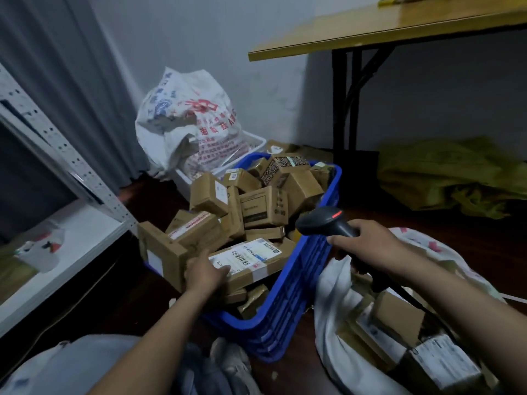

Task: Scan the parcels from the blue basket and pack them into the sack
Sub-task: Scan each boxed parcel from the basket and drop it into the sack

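A blue basket (296, 283) stands on the floor in the middle, heaped with several brown cardboard parcels (262, 206). My left hand (204, 273) grips the near end of a flat parcel with a white barcode label (246, 259) lying on top of the heap. My right hand (368, 245) holds a black barcode scanner (323, 222) over the basket's right rim, its red light on and its head pointing toward the parcels. The open white sack (336, 332) sits at the lower right, with several boxes inside it.
A full white printed sack (188, 124) stands in a white crate against the back wall. A white metal shelf (71, 229) is at the left. A folding table (385, 29) stands at the upper right, with a yellow-green cloth (450, 175) on the floor under it.
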